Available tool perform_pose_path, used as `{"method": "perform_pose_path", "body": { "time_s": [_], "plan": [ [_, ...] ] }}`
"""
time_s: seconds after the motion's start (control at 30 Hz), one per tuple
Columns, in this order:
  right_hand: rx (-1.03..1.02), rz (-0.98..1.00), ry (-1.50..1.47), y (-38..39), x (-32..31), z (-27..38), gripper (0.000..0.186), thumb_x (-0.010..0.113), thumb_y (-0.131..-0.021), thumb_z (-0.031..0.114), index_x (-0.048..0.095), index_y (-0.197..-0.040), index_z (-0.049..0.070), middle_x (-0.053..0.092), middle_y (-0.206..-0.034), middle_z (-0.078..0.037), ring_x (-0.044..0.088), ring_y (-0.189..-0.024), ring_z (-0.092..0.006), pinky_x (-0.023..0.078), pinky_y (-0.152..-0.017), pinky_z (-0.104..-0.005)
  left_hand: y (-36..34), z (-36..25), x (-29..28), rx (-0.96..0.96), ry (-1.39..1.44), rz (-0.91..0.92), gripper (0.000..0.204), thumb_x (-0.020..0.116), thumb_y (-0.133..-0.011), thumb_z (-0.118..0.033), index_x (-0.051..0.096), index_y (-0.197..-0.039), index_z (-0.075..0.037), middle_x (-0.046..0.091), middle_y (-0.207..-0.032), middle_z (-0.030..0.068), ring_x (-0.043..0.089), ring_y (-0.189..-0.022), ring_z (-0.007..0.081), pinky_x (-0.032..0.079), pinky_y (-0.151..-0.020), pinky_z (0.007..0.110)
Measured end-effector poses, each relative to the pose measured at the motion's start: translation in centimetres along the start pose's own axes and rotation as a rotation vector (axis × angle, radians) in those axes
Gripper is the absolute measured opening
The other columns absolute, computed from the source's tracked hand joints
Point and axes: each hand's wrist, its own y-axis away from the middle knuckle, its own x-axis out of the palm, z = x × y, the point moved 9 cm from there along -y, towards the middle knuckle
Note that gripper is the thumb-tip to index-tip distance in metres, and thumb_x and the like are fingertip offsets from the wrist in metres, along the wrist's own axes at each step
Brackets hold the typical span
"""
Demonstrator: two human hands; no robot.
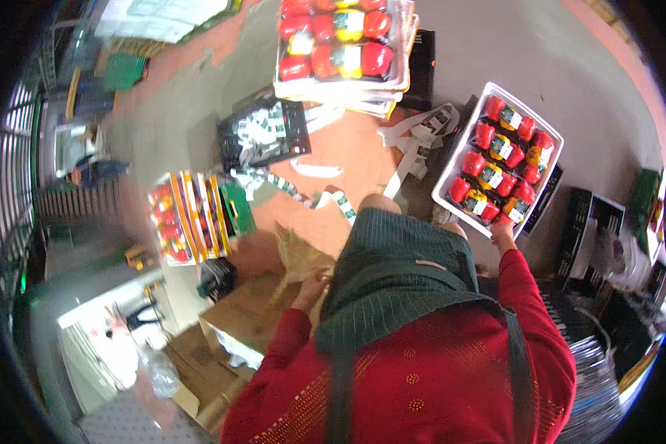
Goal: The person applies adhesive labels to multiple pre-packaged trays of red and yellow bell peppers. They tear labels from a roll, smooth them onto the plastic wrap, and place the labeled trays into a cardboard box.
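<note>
While the person leaned forward in a red top and dark green apron, the right hand [503, 235] gripped the near rim of a white tray of packed peppers [472, 142], its fingers closed over the edge and the red-sleeved arm stretched straight ahead. That tray sat tilted, carrying rows of red and yellow peppers in clear wrap with small labels.

Left of the tray, across the apron, the left hand [312, 285] curled around a tan, crumpled sheet of paper [301, 254]; how tightly the fingers closed on it could not be told. Below that hand lay open cardboard boxes [233, 318].

Beyond the tray and to its left, loose white label strips [418, 137] lay on the orange floor, and a black crate [263, 133] held more of them. Farther up from the tray stood a stack of white trays [340, 44] filled with the same peppers. Far left of the tray, another stack of pepper trays [189, 216] stood on edge.
</note>
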Motion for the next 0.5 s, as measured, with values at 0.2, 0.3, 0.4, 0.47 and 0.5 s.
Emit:
{"method": "perform_pose_path", "body": {
  "time_s": [0.2, 0.3, 0.4, 0.47, 0.5],
  "plan": [
    [0.088, -0.122, 0.276, 1.4, -7.7, 1.7, 0.021, 0.059, -0.077, 0.027, 0.070, -0.086, 0.011, 0.069, -0.084, -0.010, 0.067, -0.077, -0.0265, 0.053, -0.064, -0.0384, -0.8, 1.2, -1.8, -0.028, -0.490, -0.052, 0.038, 0.060, -0.085, -0.015, 0.057, -0.117, 0.004, 0.061, -0.115, 0.0185, 0.058, -0.107, 0.0277, 0.046, -0.089, 0.035],
    [0.109, -0.213, -0.454, 2.6, -8.7, 6.6, 0.024, 0.063, -0.076, 0.026, 0.070, -0.088, 0.007, 0.067, -0.078, -0.009, 0.065, -0.075, -0.0236, 0.053, -0.064, -0.0362, -1.9, 0.7, -3.1, -0.044, -0.121, -0.152, 0.037, 0.058, -0.083, -0.015, 0.059, -0.114, 0.004, 0.062, -0.113, 0.0177, 0.059, -0.104, 0.0275, 0.047, -0.088, 0.035],
    [-0.114, -0.059, -0.676, 2.8, -7.8, 17.3, 0.023, 0.065, -0.077, 0.022, 0.069, -0.089, 0.002, 0.065, -0.069, -0.007, 0.063, -0.065, -0.0180, 0.051, -0.058, -0.0317, -3.8, -1.7, -3.9, 0.151, -0.235, -0.082, 0.038, 0.055, -0.082, -0.013, 0.057, -0.116, 0.004, 0.062, -0.111, 0.0170, 0.060, -0.102, 0.0262, 0.047, -0.087, 0.034],
    [-0.302, -0.018, -0.533, 3.2, -7.8, 26.7, 0.021, 0.064, -0.080, 0.018, 0.066, -0.093, 0.001, 0.062, -0.070, -0.005, 0.059, -0.062, -0.0144, 0.048, -0.055, -0.0275, -5.0, -0.6, -6.2, 0.050, -0.187, -0.155, 0.042, 0.058, -0.081, -0.014, 0.055, -0.118, 0.004, 0.063, -0.109, 0.0170, 0.062, -0.099, 0.0254, 0.048, -0.084, 0.033],
    [-0.377, -0.107, -0.347, 3.7, -8.1, 31.6, 0.020, 0.064, -0.083, 0.016, 0.063, -0.097, 0.001, 0.060, -0.071, -0.003, 0.055, -0.060, -0.0117, 0.045, -0.053, -0.0248, -6.0, 0.4, -7.3, -0.032, -0.115, -0.135, 0.043, 0.059, -0.080, -0.014, 0.055, -0.118, 0.004, 0.064, -0.109, 0.0172, 0.062, -0.098, 0.0253, 0.049, -0.083, 0.033]
  ]
}}
